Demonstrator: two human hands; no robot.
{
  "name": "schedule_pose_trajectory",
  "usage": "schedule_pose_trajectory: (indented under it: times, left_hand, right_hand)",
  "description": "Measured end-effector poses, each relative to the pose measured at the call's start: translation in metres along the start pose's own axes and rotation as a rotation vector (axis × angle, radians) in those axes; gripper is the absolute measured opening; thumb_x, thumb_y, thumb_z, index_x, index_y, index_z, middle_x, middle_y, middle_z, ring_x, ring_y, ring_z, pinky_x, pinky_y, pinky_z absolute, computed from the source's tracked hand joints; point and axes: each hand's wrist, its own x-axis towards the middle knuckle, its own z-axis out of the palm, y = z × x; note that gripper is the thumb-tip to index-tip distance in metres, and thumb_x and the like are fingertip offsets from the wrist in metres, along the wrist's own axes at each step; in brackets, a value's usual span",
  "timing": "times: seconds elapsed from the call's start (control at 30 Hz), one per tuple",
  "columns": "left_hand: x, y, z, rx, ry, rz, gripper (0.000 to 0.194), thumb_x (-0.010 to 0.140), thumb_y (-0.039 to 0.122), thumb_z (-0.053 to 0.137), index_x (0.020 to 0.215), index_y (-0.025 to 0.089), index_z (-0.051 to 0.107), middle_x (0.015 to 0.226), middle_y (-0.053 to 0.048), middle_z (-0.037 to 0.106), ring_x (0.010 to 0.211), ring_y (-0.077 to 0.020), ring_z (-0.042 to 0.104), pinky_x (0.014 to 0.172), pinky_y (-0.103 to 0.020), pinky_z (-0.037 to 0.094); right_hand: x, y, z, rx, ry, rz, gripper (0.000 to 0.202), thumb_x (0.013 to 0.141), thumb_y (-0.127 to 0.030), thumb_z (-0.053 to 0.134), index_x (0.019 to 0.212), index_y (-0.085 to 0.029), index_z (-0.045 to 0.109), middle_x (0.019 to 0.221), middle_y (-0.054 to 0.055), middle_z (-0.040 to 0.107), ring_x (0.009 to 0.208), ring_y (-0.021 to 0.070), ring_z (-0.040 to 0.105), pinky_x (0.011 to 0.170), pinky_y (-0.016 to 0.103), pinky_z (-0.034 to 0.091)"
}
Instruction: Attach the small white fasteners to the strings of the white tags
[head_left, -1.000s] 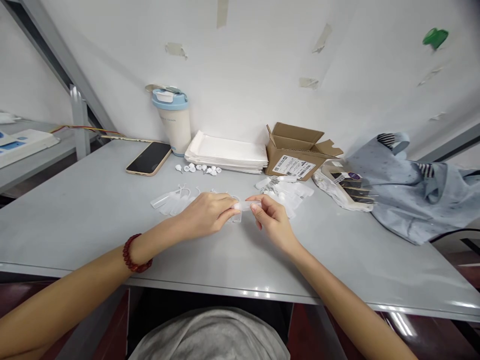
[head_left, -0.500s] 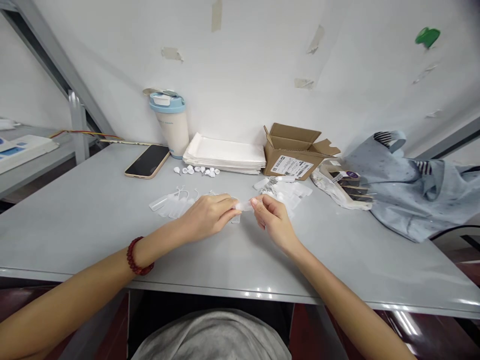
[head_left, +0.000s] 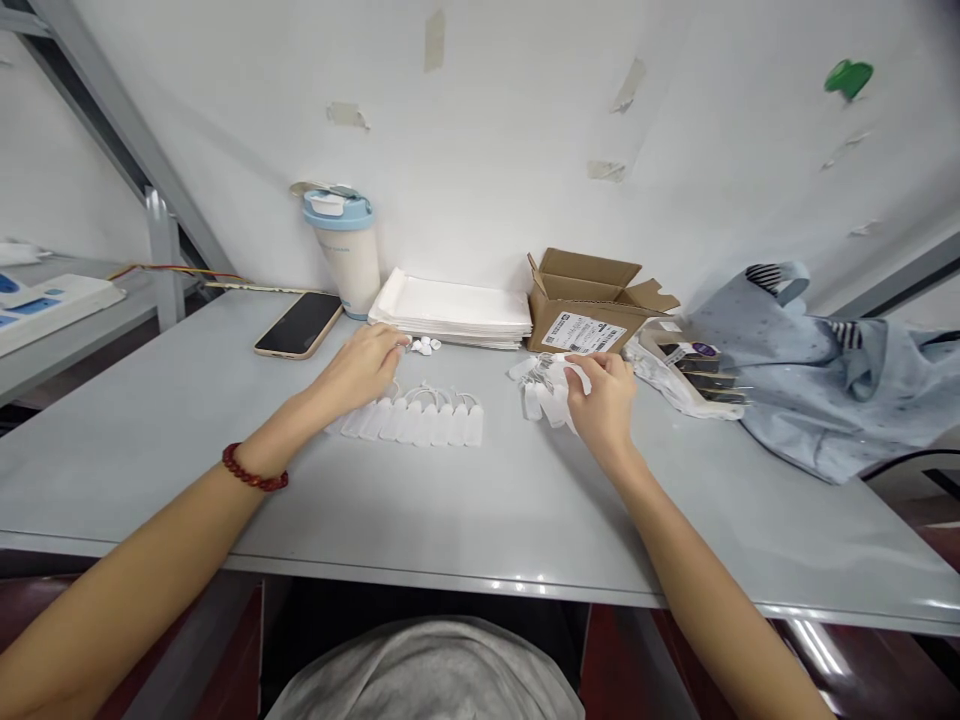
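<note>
On the grey table, a row of several translucent white tags with looped cords (head_left: 427, 423) lies side by side. My left hand (head_left: 364, 368) is above the row's left end, beside a small group of white caps (head_left: 425, 346); its fingers are pinched together, and what they hold is too small to make out. To the right, a loose heap of similar white tags (head_left: 549, 398) has cords tangled on top. My right hand (head_left: 604, 395) reaches over the heap's right side, with thumb and forefinger closed at a white tag.
Along the wall stand a phone (head_left: 298, 324), a cup with a blue lid (head_left: 346, 262), a stack of white envelopes (head_left: 454, 308) and an open cardboard box (head_left: 581, 300). A plastic-wrapped pack (head_left: 701, 378) and blue cloth (head_left: 817, 375) lie at the right.
My hands have parted: the left moved up and left to the caps, the right moved right to the heap. The tag that was between them is out of my hands, and the row shows more fully.
</note>
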Motion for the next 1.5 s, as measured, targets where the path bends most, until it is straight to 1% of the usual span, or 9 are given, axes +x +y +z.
schedule_pose_trajectory:
  times: [0.17, 0.23, 0.33, 0.47, 0.67, 0.87, 1.03, 1.27, 1.5]
  left_hand:
    - [0.005, -0.031, -0.005, 0.184, -0.066, -0.103, 0.041, 0.079, 0.017, 0.037, 0.108, 0.011, 0.065, 0.118, -0.016, 0.062, 0.111, -0.0292, 0.054, 0.097, -0.040, 0.040]
    - [0.005, -0.046, -0.009, 0.245, -0.119, -0.151, 0.043, 0.075, 0.015, 0.039, 0.108, 0.013, 0.066, 0.121, -0.014, 0.061, 0.113, -0.0295, 0.053, 0.097, -0.039, 0.039]
    - [0.005, -0.068, -0.012, 0.298, -0.210, -0.203, 0.045, 0.070, 0.014, 0.042, 0.108, 0.011, 0.065, 0.119, -0.017, 0.062, 0.112, -0.0320, 0.055, 0.097, -0.040, 0.039]
    - [0.004, -0.080, -0.009, 0.305, -0.236, -0.193, 0.053, 0.066, 0.008, 0.041, 0.114, 0.008, 0.063, 0.126, -0.018, 0.058, 0.118, -0.0328, 0.052, 0.099, -0.040, 0.039]
    - [0.003, -0.067, -0.008, 0.277, -0.272, -0.212, 0.050, 0.073, 0.008, 0.041, 0.117, 0.014, 0.063, 0.118, -0.013, 0.063, 0.112, -0.0287, 0.057, 0.096, -0.035, 0.042]
    - [0.000, -0.059, -0.016, 0.243, -0.303, -0.195, 0.038, 0.080, 0.008, 0.042, 0.109, 0.005, 0.066, 0.106, -0.017, 0.066, 0.100, -0.0293, 0.059, 0.087, -0.036, 0.045]
    - [-0.001, -0.058, -0.016, 0.226, -0.298, -0.232, 0.029, 0.079, 0.011, 0.047, 0.098, 0.010, 0.068, 0.093, -0.011, 0.070, 0.088, -0.0237, 0.060, 0.080, -0.030, 0.045]
    - [0.002, -0.044, -0.017, 0.242, -0.288, -0.343, 0.024, 0.075, 0.027, 0.051, 0.089, 0.017, 0.068, 0.086, -0.010, 0.070, 0.088, -0.0293, 0.065, 0.071, -0.031, 0.045]
    - [0.002, -0.019, -0.026, 0.124, -0.162, -0.379, 0.023, 0.073, 0.033, 0.054, 0.087, 0.018, 0.064, 0.085, -0.008, 0.071, 0.084, -0.0266, 0.066, 0.072, -0.031, 0.047]
  right_hand:
    - [-0.007, -0.015, -0.004, 0.132, -0.023, -0.227, 0.021, 0.088, -0.020, 0.049, 0.097, -0.019, 0.068, 0.099, 0.013, 0.059, 0.093, 0.0249, 0.051, 0.081, 0.041, 0.042]
    - [-0.013, -0.027, -0.006, 0.214, -0.086, -0.321, 0.021, 0.089, -0.018, 0.048, 0.098, -0.021, 0.066, 0.098, 0.011, 0.060, 0.091, 0.0232, 0.053, 0.079, 0.040, 0.042]
    - [-0.023, -0.043, -0.009, 0.242, -0.204, -0.406, 0.021, 0.091, -0.017, 0.046, 0.096, -0.021, 0.066, 0.095, 0.010, 0.062, 0.088, 0.0222, 0.054, 0.078, 0.039, 0.041]
    - [-0.027, -0.049, -0.013, 0.291, -0.302, -0.451, 0.020, 0.092, -0.016, 0.045, 0.095, -0.019, 0.065, 0.092, 0.009, 0.063, 0.086, 0.0211, 0.053, 0.076, 0.036, 0.040]
    - [-0.026, -0.046, -0.012, 0.320, -0.332, -0.442, 0.021, 0.093, -0.018, 0.044, 0.093, -0.018, 0.065, 0.090, 0.009, 0.063, 0.083, 0.0202, 0.053, 0.072, 0.034, 0.039]
    - [-0.032, -0.048, -0.008, 0.326, -0.420, -0.450, 0.022, 0.094, -0.017, 0.042, 0.095, -0.018, 0.065, 0.090, 0.009, 0.064, 0.085, 0.0202, 0.055, 0.074, 0.035, 0.039]
    - [-0.036, -0.052, -0.004, 0.327, -0.522, -0.472, 0.026, 0.094, -0.016, 0.040, 0.106, -0.018, 0.063, 0.092, 0.010, 0.063, 0.085, 0.0208, 0.054, 0.075, 0.035, 0.041]
    - [-0.040, -0.054, -0.003, 0.288, -0.608, -0.483, 0.029, 0.094, -0.017, 0.041, 0.111, -0.019, 0.063, 0.096, 0.010, 0.059, 0.088, 0.0212, 0.053, 0.076, 0.036, 0.042]
    - [-0.037, -0.055, -0.004, 0.376, -0.621, -0.380, 0.022, 0.093, -0.021, 0.044, 0.101, -0.018, 0.065, 0.092, 0.009, 0.059, 0.087, 0.0207, 0.055, 0.078, 0.037, 0.045]
